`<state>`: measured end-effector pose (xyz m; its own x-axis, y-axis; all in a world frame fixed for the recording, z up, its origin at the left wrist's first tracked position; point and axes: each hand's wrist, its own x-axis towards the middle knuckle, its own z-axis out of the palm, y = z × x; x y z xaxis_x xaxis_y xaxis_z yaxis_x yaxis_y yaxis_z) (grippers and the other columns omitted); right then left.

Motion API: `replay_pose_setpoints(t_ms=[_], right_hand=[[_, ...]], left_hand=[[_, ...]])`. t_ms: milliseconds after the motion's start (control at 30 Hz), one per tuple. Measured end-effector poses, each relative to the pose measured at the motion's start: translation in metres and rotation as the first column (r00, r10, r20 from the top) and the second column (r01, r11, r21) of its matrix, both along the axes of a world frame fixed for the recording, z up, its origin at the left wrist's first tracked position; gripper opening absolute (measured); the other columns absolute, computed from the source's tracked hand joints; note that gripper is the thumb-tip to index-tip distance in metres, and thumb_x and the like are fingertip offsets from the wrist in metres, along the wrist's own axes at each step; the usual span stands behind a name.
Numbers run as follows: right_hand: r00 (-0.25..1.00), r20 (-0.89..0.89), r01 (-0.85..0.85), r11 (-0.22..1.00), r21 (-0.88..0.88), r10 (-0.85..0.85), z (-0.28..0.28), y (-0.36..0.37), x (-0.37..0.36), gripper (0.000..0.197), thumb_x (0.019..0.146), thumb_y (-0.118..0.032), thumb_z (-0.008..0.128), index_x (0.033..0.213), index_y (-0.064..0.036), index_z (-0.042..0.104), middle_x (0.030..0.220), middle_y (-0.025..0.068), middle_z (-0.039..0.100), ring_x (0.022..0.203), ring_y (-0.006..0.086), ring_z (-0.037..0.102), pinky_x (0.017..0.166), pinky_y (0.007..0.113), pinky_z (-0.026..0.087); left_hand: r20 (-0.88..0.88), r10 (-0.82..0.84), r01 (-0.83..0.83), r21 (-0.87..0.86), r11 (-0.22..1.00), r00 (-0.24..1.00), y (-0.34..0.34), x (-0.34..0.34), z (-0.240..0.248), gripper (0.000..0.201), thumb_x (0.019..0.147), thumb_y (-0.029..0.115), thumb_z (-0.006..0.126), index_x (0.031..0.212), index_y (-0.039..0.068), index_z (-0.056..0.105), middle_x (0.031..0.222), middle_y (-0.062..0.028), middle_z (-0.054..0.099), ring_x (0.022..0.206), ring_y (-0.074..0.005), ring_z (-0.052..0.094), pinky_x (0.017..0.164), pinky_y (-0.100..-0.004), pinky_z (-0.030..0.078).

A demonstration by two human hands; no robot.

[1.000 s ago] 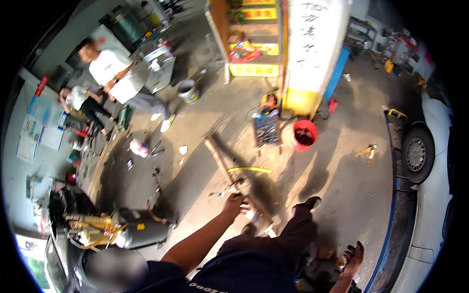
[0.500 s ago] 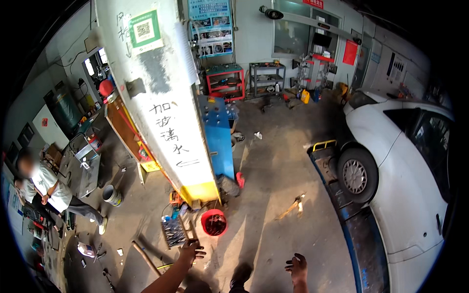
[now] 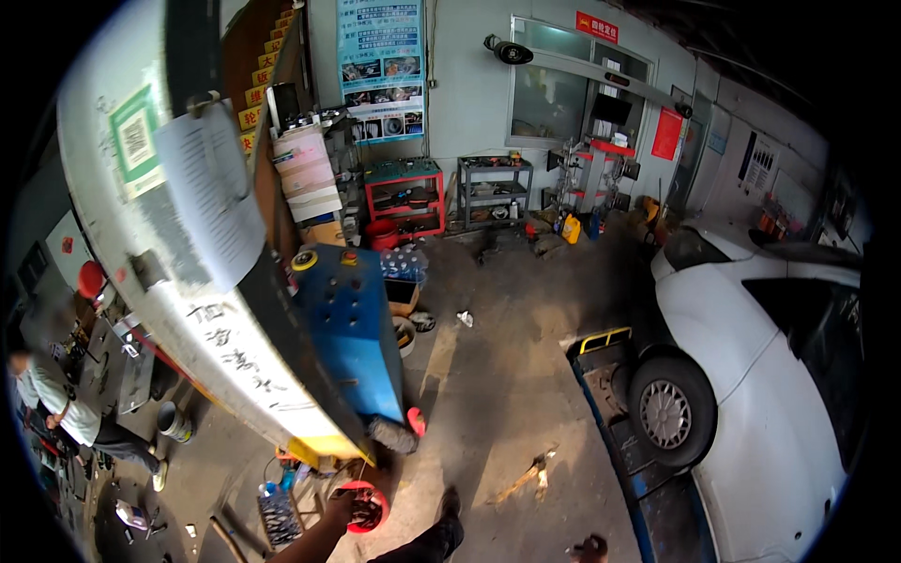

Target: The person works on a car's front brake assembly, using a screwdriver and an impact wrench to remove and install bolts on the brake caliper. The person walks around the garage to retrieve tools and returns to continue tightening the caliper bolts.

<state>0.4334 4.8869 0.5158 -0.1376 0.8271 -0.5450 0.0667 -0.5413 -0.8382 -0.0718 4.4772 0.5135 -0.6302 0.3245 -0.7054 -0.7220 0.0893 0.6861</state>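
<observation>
My left hand (image 3: 343, 507) hangs at the lower middle, in front of the red bucket (image 3: 377, 516) as I see it. Its fingers are loosely apart with nothing visible in them; I cannot tell whether they touch the bucket, which has dark contents. Left of it lies a rack of small metal pieces (image 3: 279, 519). At the lower edge my right hand (image 3: 589, 550) shows only in part, dark and cut off, fingers loosely curved and apart, nothing seen in them. My leg (image 3: 427, 544) reaches forward between the hands, shoe on the concrete floor.
A white pillar (image 3: 202, 310) with a yellow base rises at left, beside a blue cabinet (image 3: 347, 328). A white car (image 3: 741, 375) stands on a ramp (image 3: 648, 497) at right. A yellowish scrap (image 3: 526, 479) lies on the floor. People (image 3: 70, 403) stand far left.
My view has moved forward and tilted up; the pillar has shifted left and the blue cabinet shows more fully. My left hand now overlaps the bucket, and my right hand has dropped toward the lower edge.
</observation>
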Motion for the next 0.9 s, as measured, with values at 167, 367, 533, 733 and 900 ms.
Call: replay_pose_setpoints(t_ms=[167,367,533,733,900], right_hand=[[0.988,0.148,0.054,0.998,-0.015,-0.051,-0.117,0.092,0.116,0.023,0.093,-0.014,0.071,0.112,-0.0115,0.057,0.075,0.016,0.063,0.05,0.0299,0.056,0.038,0.042,0.043],[0.876,0.443,0.396,0.809,-0.434,-0.191,-0.053,0.086,-0.03,0.02,0.087,-0.004,0.063,0.078,-0.0104,0.046,0.067,0.0116,0.053,0.048,0.0261,0.049,0.04,0.042,0.039],[0.897,0.408,0.367,0.799,-0.476,-0.169,-0.06,0.254,-0.142,0.015,0.09,-0.007,0.062,0.094,-0.0097,0.048,0.073,0.0138,0.058,0.052,0.026,0.054,0.042,0.041,0.043],[0.932,0.356,0.245,0.847,-0.472,-0.071,-0.091,0.528,-0.257,0.022,0.094,-0.01,0.061,0.113,-0.009,0.05,0.081,0.0163,0.063,0.057,0.0259,0.06,0.045,0.041,0.048],[0.939,0.341,0.082,0.926,-0.37,0.053,-0.072,0.785,-0.365,0.033,0.097,-0.012,0.061,0.129,-0.0084,0.052,0.087,0.0185,0.068,0.061,0.0258,0.065,0.047,0.04,0.052]], left_hand=[[0.195,-0.181,0.096,0.382,0.919,0.964,0.254,-0.091,-0.071,0.039,0.103,0.045,0.054,0.128,0.016,0.051,0.109,-0.0191,0.067,0.082,-0.0468,0.073,0.064,-0.054,0.059],[-0.136,-0.329,0.355,0.289,0.889,0.934,0.51,-0.169,0.072,0.033,0.103,0.026,0.064,0.132,0.016,0.052,0.099,-0.0127,0.071,0.076,-0.0287,0.075,0.065,-0.0414,0.06],[-0.155,-0.315,0.346,0.262,0.901,0.936,0.683,-0.253,0.092,0.032,0.103,0.028,0.064,0.131,0.015,0.053,0.1,-0.0133,0.071,0.078,-0.0302,0.075,0.068,-0.0442,0.061],[-0.068,-0.112,0.116,0.063,0.991,0.991,0.806,-0.371,0.037,0.036,0.102,0.029,0.06,0.132,0.013,0.047,0.108,-0.0178,0.07,0.078,-0.034,0.075,0.063,-0.0454,0.062],[-0.013,0.153,-0.153,-0.149,0.977,0.988,0.837,-0.453,0.014,0.034,0.103,0.031,0.055,0.132,0.016,0.049,0.105,-0.0212,0.07,0.075,-0.0384,0.073,0.057,-0.0475,0.06]])
